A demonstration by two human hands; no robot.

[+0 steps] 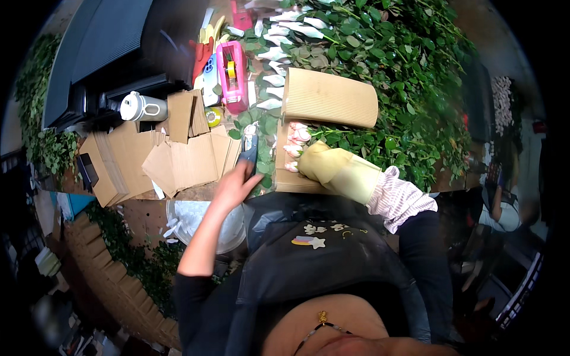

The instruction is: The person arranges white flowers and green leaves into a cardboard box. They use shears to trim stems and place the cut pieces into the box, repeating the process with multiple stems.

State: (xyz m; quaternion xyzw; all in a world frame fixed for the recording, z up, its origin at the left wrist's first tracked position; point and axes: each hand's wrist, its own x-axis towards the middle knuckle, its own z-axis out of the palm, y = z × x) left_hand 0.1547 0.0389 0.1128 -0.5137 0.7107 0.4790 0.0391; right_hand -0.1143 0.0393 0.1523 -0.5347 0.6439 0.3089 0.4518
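Worktable (205, 192) bearing corrugated cardboard (329, 98), leafy stems (409, 89), pale roses (297, 135), co-worker (502, 217) at right

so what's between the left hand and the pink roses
Between the left hand and pink roses, the head view shows green leaves and a strip of cardboard.

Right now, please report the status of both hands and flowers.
Left hand by dark tool, grip unclear. Gloved right hand beside pink flowers. Curled cardboard flap beyond them.

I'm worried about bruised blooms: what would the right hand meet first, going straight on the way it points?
The gloved right hand would probably meet the pale pink flower heads right by its tip; whether it already touches them is unclear.
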